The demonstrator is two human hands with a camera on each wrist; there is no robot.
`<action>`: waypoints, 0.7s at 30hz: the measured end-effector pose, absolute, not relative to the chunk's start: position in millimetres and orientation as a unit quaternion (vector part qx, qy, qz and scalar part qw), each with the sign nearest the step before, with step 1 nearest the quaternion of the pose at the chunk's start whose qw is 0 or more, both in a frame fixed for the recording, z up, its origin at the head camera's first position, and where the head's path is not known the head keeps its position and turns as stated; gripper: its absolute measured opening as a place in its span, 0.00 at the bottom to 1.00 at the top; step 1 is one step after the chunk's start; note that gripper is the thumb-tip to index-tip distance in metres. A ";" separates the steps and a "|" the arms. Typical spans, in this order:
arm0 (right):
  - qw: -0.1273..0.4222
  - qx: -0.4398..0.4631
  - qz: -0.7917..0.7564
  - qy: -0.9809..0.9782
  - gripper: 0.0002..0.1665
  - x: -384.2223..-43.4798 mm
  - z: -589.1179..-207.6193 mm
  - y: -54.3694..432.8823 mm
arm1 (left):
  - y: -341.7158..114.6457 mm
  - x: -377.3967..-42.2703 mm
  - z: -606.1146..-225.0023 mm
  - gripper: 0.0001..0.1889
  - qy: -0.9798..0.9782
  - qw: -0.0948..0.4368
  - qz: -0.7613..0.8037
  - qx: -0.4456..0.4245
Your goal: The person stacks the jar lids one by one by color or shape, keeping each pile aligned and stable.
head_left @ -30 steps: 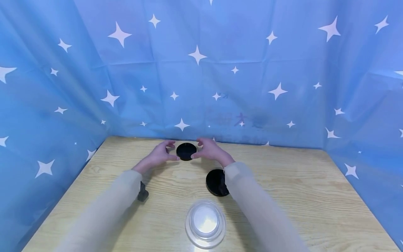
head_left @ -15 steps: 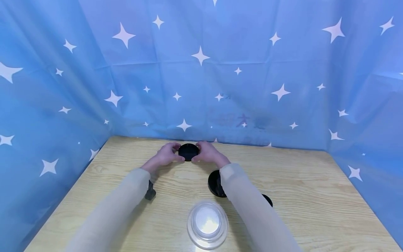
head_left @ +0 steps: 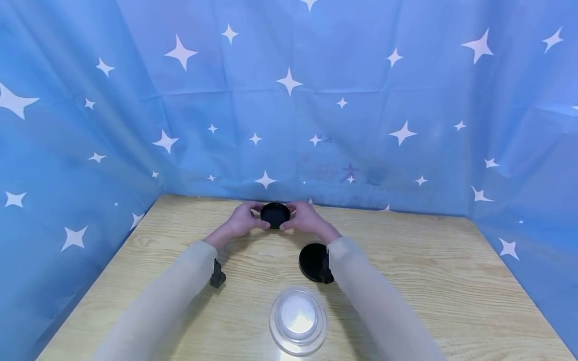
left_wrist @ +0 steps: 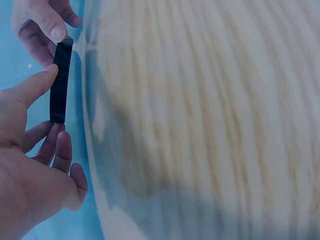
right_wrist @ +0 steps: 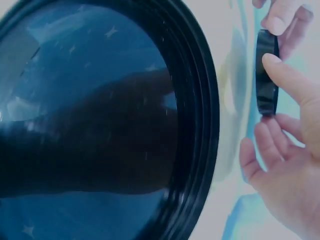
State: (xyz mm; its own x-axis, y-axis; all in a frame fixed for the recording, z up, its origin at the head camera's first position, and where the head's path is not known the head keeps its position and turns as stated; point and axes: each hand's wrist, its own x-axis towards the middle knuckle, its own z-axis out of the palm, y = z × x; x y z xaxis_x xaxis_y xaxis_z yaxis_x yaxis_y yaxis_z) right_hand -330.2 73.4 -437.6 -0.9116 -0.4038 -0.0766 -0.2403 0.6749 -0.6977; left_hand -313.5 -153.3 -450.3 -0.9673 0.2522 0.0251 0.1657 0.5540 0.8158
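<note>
Near the table's back edge, a small black round disc, lid-like with a raised rim (head_left: 275, 215), is held between both hands. My left hand (head_left: 244, 219) pinches its left side, thumb on the near edge and fingers at the far edge. On the opposite side my right hand (head_left: 308, 219) grips it the same way. Both wrist views show the disc (left_wrist: 61, 82) edge-on between thumbs and fingers, seemingly off the tabletop. A larger black disc with a ridged rim (right_wrist: 196, 115) lies under my right wrist, partly covered by the sleeve and the wrist camera.
Clear round plastic pieces, seemingly stacked (head_left: 298, 321), sit at the front middle of the wooden table (head_left: 406, 281). A blue star-patterned curtain (head_left: 289, 125) encloses the back and sides.
Both hands have come together onto the small disc, which is now slightly raised and tilted. A black edge seen beside the right sleeve half a second ago is hidden again.
</note>
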 end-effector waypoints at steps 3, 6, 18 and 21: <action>0.103 -0.171 -0.380 0.903 0.45 -325.3 -433.2 83.2 | -146.5 -309.0 -443.3 0.32 0.883 0.040 0.450 0.123; 0.091 -0.169 -0.394 0.899 0.44 -319.6 -429.1 92.8 | -139.8 -303.9 -438.3 0.32 0.881 0.029 0.454 0.128; 0.047 -0.174 -0.392 0.902 0.42 -276.1 -417.3 134.9 | -104.3 -272.7 -425.6 0.30 0.862 -0.007 0.477 0.174; 0.050 -0.173 -0.389 0.903 0.43 -261.5 -415.8 146.3 | -95.9 -260.0 -424.8 0.29 0.859 0.000 0.480 0.177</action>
